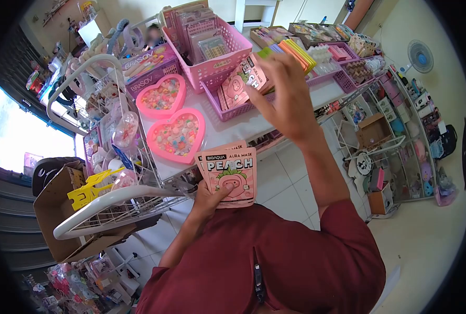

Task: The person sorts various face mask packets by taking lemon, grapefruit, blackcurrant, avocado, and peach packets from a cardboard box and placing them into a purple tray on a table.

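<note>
My left hand is closed around a few pink peach sheet mask packets, fanned slightly, in front of my chest. The front packet reads "BIOAQUA AURA MASK PEACH". Above and to the right, my right hand is at a small purple basket. Its thumb and fingers curl at the right edge of another peach mask packet, tilted up over more of the same packets. The fingertips' exact contact is partly hidden.
Two pink heart-shaped bead boxes lie on the white table. A larger pink basket of packets stands behind. Yellow and orange packets sit beyond my right hand. A white wire cart and a cardboard box flank the left.
</note>
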